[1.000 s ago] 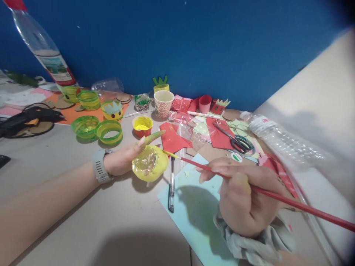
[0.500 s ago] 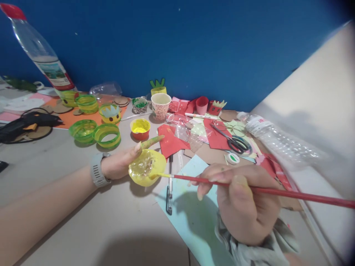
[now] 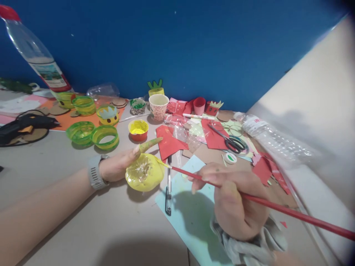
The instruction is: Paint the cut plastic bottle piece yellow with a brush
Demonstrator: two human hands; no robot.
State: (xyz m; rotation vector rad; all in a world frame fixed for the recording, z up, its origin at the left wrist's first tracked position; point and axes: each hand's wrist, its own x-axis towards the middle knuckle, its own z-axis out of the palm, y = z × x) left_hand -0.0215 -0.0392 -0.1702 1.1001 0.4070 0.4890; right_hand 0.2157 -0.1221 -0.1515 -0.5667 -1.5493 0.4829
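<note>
My left hand (image 3: 119,165) holds a clear plastic piece coated in yellow paint (image 3: 149,176) above the table, its index finger, smeared with paint, stretched along the far side. Between the fingers and thumb of my right hand (image 3: 233,195) is a red-handled paintbrush (image 3: 191,174). The brush's yellow tip touches the upper right edge of the painted piece. Just behind my left hand stands a small red cup of yellow paint (image 3: 138,130).
Green plastic rings (image 3: 105,137), a glue gun (image 3: 24,125) and a tall bottle (image 3: 50,70) stand left. Behind are a paper cup (image 3: 158,107) and red paper (image 3: 169,142). Scissors (image 3: 234,143) and a clear bottle (image 3: 277,138) lie right. A pen (image 3: 169,195) rests on blue paper (image 3: 194,221).
The brush tip has moved up from the opening's lower right to the painted piece's upper right edge. The brush handle slants more steeply, and the piece is tilted a little differently.
</note>
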